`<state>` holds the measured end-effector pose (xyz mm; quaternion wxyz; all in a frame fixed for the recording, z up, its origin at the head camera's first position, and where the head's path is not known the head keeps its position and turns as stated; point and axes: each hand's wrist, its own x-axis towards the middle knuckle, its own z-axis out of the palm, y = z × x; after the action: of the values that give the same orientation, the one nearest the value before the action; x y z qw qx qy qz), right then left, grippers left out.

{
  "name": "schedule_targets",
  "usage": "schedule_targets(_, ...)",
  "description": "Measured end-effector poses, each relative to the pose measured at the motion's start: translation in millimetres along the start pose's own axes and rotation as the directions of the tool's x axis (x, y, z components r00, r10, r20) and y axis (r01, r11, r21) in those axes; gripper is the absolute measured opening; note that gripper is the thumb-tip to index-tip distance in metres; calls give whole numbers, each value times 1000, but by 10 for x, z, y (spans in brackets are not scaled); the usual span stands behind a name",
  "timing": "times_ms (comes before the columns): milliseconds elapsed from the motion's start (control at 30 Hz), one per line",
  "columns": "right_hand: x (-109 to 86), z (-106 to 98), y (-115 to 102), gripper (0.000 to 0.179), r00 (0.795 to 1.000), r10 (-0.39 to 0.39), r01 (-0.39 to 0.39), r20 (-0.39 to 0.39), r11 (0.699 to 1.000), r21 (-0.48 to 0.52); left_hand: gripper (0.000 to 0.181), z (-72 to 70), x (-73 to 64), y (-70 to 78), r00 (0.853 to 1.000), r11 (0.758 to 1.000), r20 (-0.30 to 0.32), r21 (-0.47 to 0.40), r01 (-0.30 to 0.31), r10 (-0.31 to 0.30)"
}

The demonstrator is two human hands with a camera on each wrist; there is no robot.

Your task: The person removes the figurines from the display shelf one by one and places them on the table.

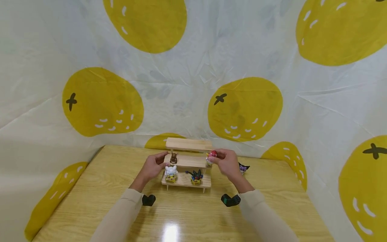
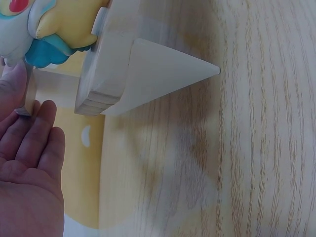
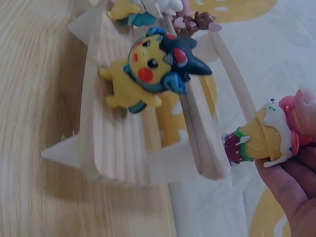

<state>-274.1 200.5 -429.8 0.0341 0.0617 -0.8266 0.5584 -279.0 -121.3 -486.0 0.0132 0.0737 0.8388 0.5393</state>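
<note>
Cone (image 3: 269, 133) is up at the right end of the shelf (image 1: 188, 144), pinched in the right hand (image 1: 225, 162), thumb on its pink top and fingers round the other side. Its strawberry base is right by the end of the middle tier (image 1: 193, 161), can't tell if the two actually touch. Left hand (image 1: 153, 165) is at the opposite end of that same tier, gripping the edge, thumb on one side and fingers on the other

Brown figure (image 1: 173, 158) sits on the middle tier just beside the left hand. One level down, on the bottom tier (image 1: 183, 179), white-capped Pikachu (image 1: 171, 173) is on the left, super close to the left thumb, and black-capped Pikachu (image 3: 143, 74) is over on the right, with a gap between them. There's also a purple figure (image 1: 242, 168) on the table (image 1: 187, 215), partly hidden behind the right wrist. Pale cloth (image 1: 181, 87) with big yellow fruit prints behind it all, and both arms are in beige sleeves (image 1: 119, 215)
</note>
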Motion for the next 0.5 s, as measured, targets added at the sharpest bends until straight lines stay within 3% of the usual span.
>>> schedule_targets(500,-66,-201,85,30,999,41,-42,19,999,4,59,-16,18,-39,1000,1000,7,0,0,0)
